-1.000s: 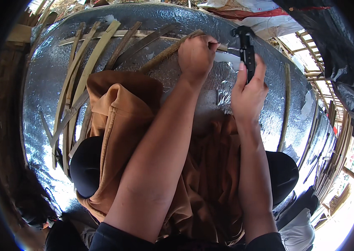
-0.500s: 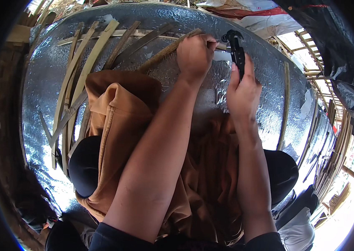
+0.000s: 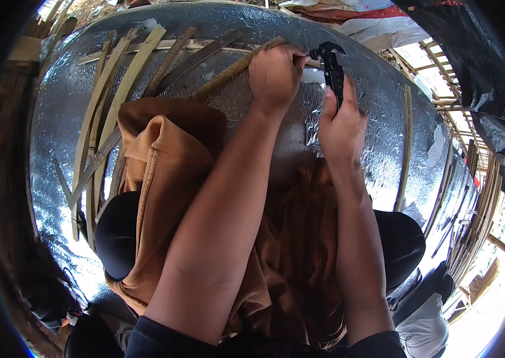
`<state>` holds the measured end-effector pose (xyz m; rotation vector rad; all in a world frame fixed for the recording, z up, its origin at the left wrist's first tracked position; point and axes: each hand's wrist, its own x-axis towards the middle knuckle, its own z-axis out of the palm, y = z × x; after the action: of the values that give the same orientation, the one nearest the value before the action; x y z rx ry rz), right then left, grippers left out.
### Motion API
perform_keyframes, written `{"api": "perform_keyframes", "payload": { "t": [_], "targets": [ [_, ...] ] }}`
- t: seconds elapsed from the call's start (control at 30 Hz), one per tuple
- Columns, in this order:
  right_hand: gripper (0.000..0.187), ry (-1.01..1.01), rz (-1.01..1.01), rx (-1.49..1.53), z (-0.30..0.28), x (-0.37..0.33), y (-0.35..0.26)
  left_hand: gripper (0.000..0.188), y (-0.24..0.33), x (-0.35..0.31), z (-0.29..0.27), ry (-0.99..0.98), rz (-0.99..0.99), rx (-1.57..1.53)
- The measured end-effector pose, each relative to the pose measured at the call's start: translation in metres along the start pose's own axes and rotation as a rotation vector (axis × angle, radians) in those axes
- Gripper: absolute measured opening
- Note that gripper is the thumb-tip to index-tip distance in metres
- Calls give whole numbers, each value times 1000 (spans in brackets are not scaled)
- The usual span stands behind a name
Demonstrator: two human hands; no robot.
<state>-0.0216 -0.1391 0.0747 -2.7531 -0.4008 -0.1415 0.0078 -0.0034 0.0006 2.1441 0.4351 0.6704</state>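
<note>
My right hand (image 3: 344,125) is wrapped round the handle of a black claw hammer (image 3: 333,74), held upright with its head at the top. The hammer's face is close to the fingertips of my left hand (image 3: 274,74), which is closed in a pinch. What those fingers hold is too small to make out. Beneath my left hand, a brown wooden slat (image 3: 228,77) slants up over a silver foil sheet (image 3: 378,119). A long pale strip (image 3: 208,45) runs crosswise there, partly hidden by the hand.
Several loose bamboo and wood slats (image 3: 130,80) lie across the foil at left. Brown cloth (image 3: 175,179) covers my lap between my black-clad knees. Another slat (image 3: 406,143) lies on the foil at right. Dark plastic sheeting (image 3: 491,89) hangs at the upper right.
The hammer and my right hand have shifted a little left, bringing the hammer head nearer my left fingertips. My left hand keeps its pinch at nearly the same place.
</note>
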Motion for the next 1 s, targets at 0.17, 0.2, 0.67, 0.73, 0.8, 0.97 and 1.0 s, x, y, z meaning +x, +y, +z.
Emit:
{"api": "perform_keyframes", "payload": {
  "t": [0.17,0.2,0.67,0.73,0.8,0.97,1.0],
  "targets": [
    [42,339,-64,255,0,-4,0,15,-1,-4,3,-8,-21,28],
    [42,367,-45,233,-1,0,-2,14,-2,0,2,-4,-1,27],
    [41,164,-49,230,-2,0,0,13,-6,-1,2,-3,31,-6],
    [41,309,-6,391,-5,8,0,14,0,3,4,-10,-27,36],
    [37,334,27,434,4,7,7,14,-2,0,4,-8,1,39],
    [30,243,234,508,45,10,51,15,0,1,5,-1,59,29],
    [30,241,279,513,55,11,63,15,2,2,6,-14,43,63]
  ]
}}
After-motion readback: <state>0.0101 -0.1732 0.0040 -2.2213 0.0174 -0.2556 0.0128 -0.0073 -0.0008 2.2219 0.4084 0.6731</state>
